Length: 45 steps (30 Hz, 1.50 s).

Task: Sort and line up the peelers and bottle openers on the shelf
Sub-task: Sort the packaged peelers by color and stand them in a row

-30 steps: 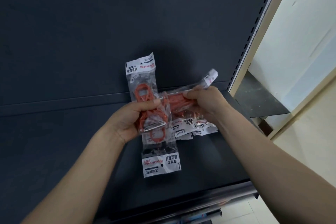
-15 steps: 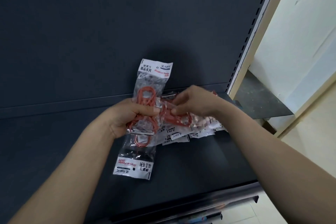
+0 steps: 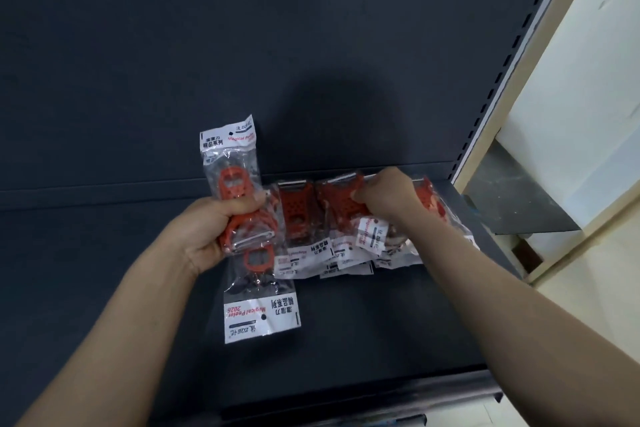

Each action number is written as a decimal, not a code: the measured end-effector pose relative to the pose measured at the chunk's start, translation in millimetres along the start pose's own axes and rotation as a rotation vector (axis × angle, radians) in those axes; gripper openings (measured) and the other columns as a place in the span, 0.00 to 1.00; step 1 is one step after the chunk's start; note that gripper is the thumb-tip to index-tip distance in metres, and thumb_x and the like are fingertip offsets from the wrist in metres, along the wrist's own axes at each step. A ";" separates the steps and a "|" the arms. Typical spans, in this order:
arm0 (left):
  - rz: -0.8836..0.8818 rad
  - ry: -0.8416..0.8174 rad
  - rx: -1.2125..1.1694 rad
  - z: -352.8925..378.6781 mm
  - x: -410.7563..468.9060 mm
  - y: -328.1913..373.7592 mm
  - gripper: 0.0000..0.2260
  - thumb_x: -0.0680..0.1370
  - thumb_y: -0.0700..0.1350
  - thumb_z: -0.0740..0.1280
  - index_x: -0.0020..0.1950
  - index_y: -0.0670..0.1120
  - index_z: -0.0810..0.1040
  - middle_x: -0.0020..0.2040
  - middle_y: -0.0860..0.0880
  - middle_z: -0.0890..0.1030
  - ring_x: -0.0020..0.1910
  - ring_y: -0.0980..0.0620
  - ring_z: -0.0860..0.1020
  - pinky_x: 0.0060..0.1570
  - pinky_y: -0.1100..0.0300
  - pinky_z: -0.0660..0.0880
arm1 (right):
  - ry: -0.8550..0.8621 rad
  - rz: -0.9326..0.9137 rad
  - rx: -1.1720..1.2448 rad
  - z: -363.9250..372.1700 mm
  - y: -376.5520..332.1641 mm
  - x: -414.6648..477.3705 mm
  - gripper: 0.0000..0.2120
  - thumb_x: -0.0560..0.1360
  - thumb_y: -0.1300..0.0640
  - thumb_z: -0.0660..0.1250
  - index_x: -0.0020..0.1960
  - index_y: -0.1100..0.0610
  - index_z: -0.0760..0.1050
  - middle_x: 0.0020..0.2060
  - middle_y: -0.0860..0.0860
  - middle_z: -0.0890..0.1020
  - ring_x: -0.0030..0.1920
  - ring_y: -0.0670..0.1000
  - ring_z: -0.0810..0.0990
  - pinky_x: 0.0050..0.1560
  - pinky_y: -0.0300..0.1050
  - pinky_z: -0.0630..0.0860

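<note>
Fingers (image 3: 240, 209) of left hand (image 3: 207, 236) and right hand (image 3: 389, 199) grip bagged peelers (image 3: 298, 215); dark shelf (image 3: 104, 270), wall (image 3: 588, 62) seemingly pale.

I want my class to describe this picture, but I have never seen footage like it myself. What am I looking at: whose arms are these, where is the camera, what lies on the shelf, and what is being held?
There is no machine here. A person wears a wide-angle camera on the head, so the single view looks forward and down along their own two arms. The dark surface is a shop shelf, with a back panel behind it. Toward the right of the shelf lies a row of clear packets, each holding an orange peeler and carrying a white label. The left hand grips what look like two packets of the same kind, one label pointing away from the person and one toward them. The right hand has its fingers curled on one packet of that row, near the back of the shelf.
</note>
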<state>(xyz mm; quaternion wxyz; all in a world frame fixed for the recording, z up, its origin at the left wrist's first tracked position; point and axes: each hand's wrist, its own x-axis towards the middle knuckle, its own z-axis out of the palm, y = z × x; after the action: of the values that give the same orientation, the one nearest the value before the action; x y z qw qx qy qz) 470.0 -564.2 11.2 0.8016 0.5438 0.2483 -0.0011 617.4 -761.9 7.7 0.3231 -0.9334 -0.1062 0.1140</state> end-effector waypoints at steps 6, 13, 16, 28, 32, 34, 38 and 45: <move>-0.032 -0.006 0.007 -7.6 0.3 -5.6 0.17 0.64 0.40 0.72 0.51 0.38 0.79 0.46 0.40 0.84 0.41 0.44 0.84 0.35 0.54 0.80 | 0.082 -0.005 -0.071 14.4 -0.8 4.9 0.16 0.71 0.58 0.71 0.29 0.58 0.68 0.25 0.51 0.74 0.25 0.49 0.73 0.23 0.37 0.67; -0.052 -0.041 -0.015 -2.2 5.3 -4.2 0.11 0.63 0.40 0.73 0.44 0.39 0.82 0.44 0.41 0.84 0.39 0.46 0.84 0.36 0.54 0.81 | 0.214 -0.322 -0.172 7.7 -22.0 -13.4 0.12 0.74 0.51 0.68 0.52 0.58 0.79 0.46 0.53 0.81 0.49 0.55 0.79 0.49 0.45 0.76; -0.048 -0.063 -0.048 5.2 5.6 -1.8 0.14 0.63 0.38 0.73 0.48 0.38 0.80 0.45 0.40 0.84 0.40 0.45 0.84 0.35 0.54 0.80 | -0.113 -0.314 0.170 5.8 -37.1 -25.8 0.08 0.73 0.47 0.69 0.47 0.51 0.81 0.40 0.43 0.82 0.43 0.44 0.80 0.37 0.31 0.71; -0.021 -0.008 -0.050 9.1 9.0 -1.5 0.06 0.69 0.39 0.70 0.45 0.40 0.79 0.38 0.43 0.84 0.34 0.49 0.83 0.35 0.55 0.81 | -0.212 -0.125 0.179 -0.4 -33.4 -32.6 0.11 0.77 0.60 0.64 0.36 0.61 0.75 0.27 0.54 0.71 0.23 0.47 0.67 0.24 0.35 0.65; -0.056 0.086 -0.055 0.7 10.2 -1.6 0.05 0.76 0.37 0.63 0.43 0.40 0.78 0.32 0.44 0.83 0.28 0.50 0.82 0.29 0.59 0.80 | -0.068 -0.075 0.125 -9.0 -21.7 -25.3 0.09 0.76 0.66 0.58 0.43 0.64 0.77 0.26 0.53 0.70 0.24 0.48 0.66 0.23 0.36 0.62; -0.074 0.094 -0.042 1.6 9.6 -2.3 0.06 0.76 0.36 0.61 0.43 0.39 0.77 0.31 0.44 0.83 0.28 0.49 0.82 0.28 0.58 0.80 | -0.015 -0.063 0.144 -8.9 -18.1 -21.4 0.10 0.75 0.66 0.58 0.47 0.66 0.78 0.29 0.55 0.71 0.28 0.50 0.67 0.28 0.41 0.64; -0.088 0.109 0.001 6.1 9.7 -3.5 0.04 0.76 0.33 0.63 0.45 0.39 0.77 0.32 0.43 0.83 0.29 0.49 0.82 0.29 0.55 0.81 | 0.075 -0.024 0.242 -11.1 -13.1 -13.8 0.10 0.76 0.64 0.62 0.52 0.69 0.77 0.30 0.55 0.74 0.30 0.52 0.71 0.34 0.45 0.69; -0.057 0.164 -0.045 -1.9 5.7 -1.7 0.05 0.74 0.32 0.64 0.47 0.38 0.78 0.36 0.43 0.83 0.30 0.49 0.82 0.27 0.56 0.79 | -0.014 -0.107 0.259 12.4 -44.7 -3.6 0.12 0.76 0.58 0.68 0.48 0.70 0.79 0.43 0.62 0.80 0.47 0.59 0.81 0.52 0.56 0.78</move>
<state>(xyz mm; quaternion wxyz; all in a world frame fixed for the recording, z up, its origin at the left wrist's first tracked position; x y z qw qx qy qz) 473.8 -561.7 7.0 0.7903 0.5166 0.3284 0.0261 605.0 -721.3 26.8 0.4457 -0.8762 -0.1425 0.1156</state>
